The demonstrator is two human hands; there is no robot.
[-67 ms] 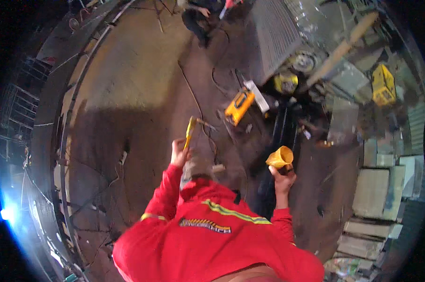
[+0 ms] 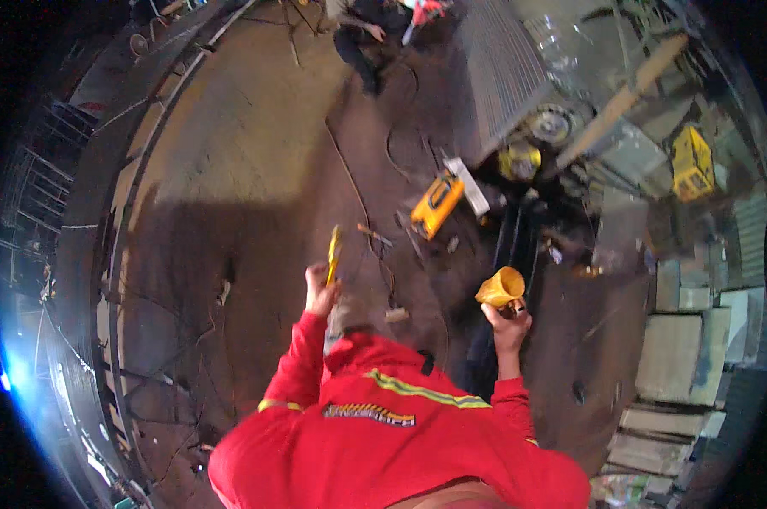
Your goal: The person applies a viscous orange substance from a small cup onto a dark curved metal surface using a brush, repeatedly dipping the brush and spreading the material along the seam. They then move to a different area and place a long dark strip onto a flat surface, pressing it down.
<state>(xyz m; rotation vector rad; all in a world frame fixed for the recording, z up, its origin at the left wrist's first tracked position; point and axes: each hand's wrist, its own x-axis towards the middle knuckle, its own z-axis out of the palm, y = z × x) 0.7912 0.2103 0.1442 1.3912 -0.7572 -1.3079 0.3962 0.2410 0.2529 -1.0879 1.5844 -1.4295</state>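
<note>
While the left hand (image 2: 320,291) grips one yellow tool (image 2: 334,253), the right hand (image 2: 508,327) holds one yellow funnel (image 2: 500,287).

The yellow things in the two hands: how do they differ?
The left hand grips a slim yellow tool, long and narrow, pointing up and away. The right hand holds a yellow cone-shaped piece, short and wide, with its open mouth toward the left. The tool looks flat; the cone is hollow. Both are yellow, held up above the dark floor.
</note>
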